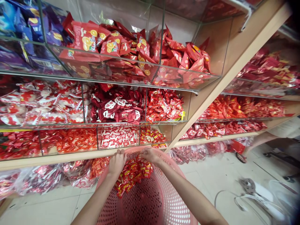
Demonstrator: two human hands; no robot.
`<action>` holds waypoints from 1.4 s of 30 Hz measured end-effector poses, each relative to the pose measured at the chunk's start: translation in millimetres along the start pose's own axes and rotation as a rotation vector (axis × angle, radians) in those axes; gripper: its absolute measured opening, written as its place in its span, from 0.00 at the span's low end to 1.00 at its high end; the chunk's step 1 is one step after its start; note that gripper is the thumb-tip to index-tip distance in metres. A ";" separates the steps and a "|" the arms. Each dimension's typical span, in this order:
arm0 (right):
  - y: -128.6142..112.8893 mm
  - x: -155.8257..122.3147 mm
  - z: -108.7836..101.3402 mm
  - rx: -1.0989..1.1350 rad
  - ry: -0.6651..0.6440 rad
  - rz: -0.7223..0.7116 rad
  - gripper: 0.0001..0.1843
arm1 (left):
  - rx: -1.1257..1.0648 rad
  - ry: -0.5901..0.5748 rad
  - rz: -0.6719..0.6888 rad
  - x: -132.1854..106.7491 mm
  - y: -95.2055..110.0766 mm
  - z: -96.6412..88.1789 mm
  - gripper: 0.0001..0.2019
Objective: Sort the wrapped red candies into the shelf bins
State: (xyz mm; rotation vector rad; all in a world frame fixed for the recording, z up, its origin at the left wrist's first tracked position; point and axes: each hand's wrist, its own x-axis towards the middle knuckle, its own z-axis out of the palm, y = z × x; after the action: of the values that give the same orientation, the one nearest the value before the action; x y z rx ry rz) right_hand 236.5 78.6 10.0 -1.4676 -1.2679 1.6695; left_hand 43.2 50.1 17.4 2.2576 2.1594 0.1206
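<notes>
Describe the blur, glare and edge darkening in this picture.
Head view: red packets at upper right smeared, while holes in the pink perforated basket read distinctly; head view: pale shine on plastic bags at lower left; head view: upper-right corner dark.

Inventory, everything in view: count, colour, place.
Perforated plastic basket: one, pink, bottom centre
Small glossy wrapped packets: many, red and yellow, inside basket
Wooden shelving with clear dividers: two bays, tan, behind
Pillow-shaped packets: many, blue or red, upper shelf
Other wrapped packets: many, mostly red, lower shelves
Clear plastic bags: several, reddish contents, under shelving
Blurred unidentified object with cables: one, white-grey, floor right
Floor tiles: several, pale, below
Another person's bare leg, dark sandal: one, right
Left hand: one, bare, basket's rim
Right hand: one, bare, basket's far side
</notes>
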 end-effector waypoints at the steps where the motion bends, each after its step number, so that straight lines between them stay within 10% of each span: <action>1: 1.5 3.2 3.9 -0.018 -0.003 -0.009 0.15 | 0.000 0.001 0.001 0.0 -0.2 0.1 0.19; 23: 21.0 23.4 25.8 -0.686 0.230 -0.252 0.08 | -0.022 -0.003 0.016 -0.7 -0.2 -5.0 0.17; 35: -49.1 7.1 -20.2 -0.883 0.408 -0.454 0.27 | -0.030 -0.017 0.007 -0.6 -0.4 -2.5 0.18; 42: -73.3 45.3 -36.0 -1.034 0.502 -0.051 0.10 | -0.014 -0.014 0.011 -0.4 -1.3 -1.7 0.19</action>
State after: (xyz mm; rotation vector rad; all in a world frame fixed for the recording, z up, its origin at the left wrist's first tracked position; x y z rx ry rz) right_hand 248.7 156.6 59.8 -2.1822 -1.9181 0.4579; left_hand 41.7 49.7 19.0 2.2560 2.1328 0.1191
